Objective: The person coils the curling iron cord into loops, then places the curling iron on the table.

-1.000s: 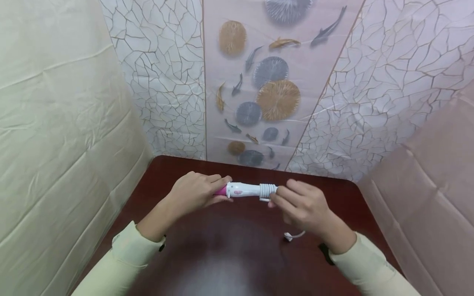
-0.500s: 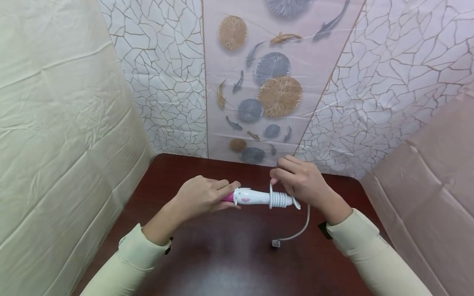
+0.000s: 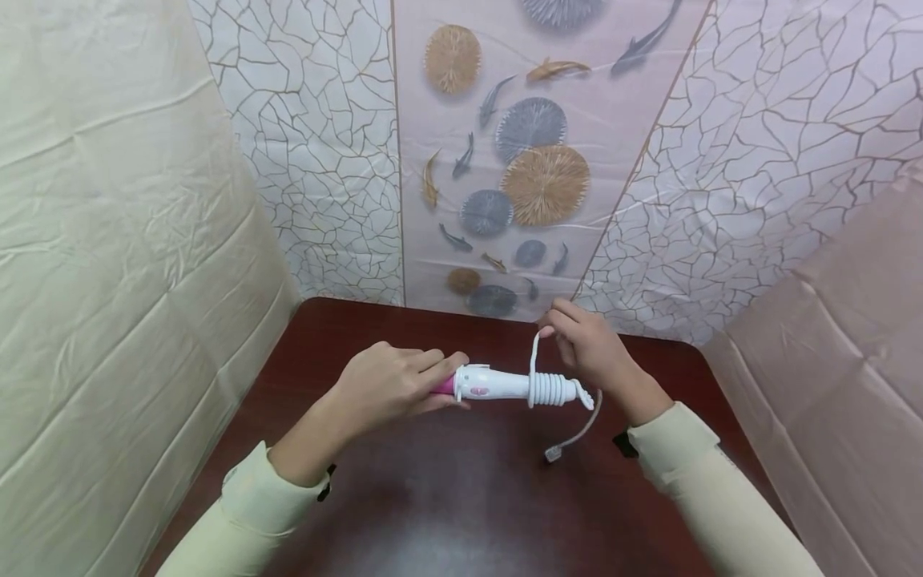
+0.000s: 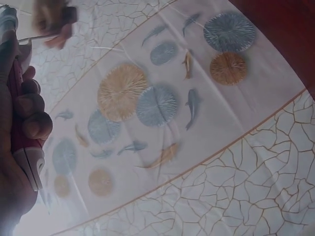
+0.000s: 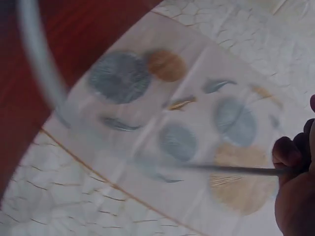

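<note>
My left hand [image 3: 392, 381] grips the pink end of a slim pink-and-white hair straightener [image 3: 497, 385], held level over the table. In the left wrist view, fingers curl round its pink body [image 4: 18, 113]. White power cord [image 3: 551, 390] is coiled in several turns round the narrow white end. My right hand [image 3: 587, 344], above and to the right of the coil, pinches the cord, which rises from the coil to the fingertips. The right wrist view shows this cord stretch [image 5: 241, 170] running straight into the fingers. A loose tail with a plug [image 3: 553, 453] hangs below the right hand.
Underneath is a glossy dark-red table [image 3: 447, 489]. A patterned cloth wall [image 3: 476, 160] stands behind it, with cream cloth [image 3: 144, 240] on the left and beige-pink cloth [image 3: 829, 385] on the right.
My right hand has moved from beside the coil to above it, carrying the cord round and up. The plug end has swung about below. The left hand has shifted slightly right with the straightener.
</note>
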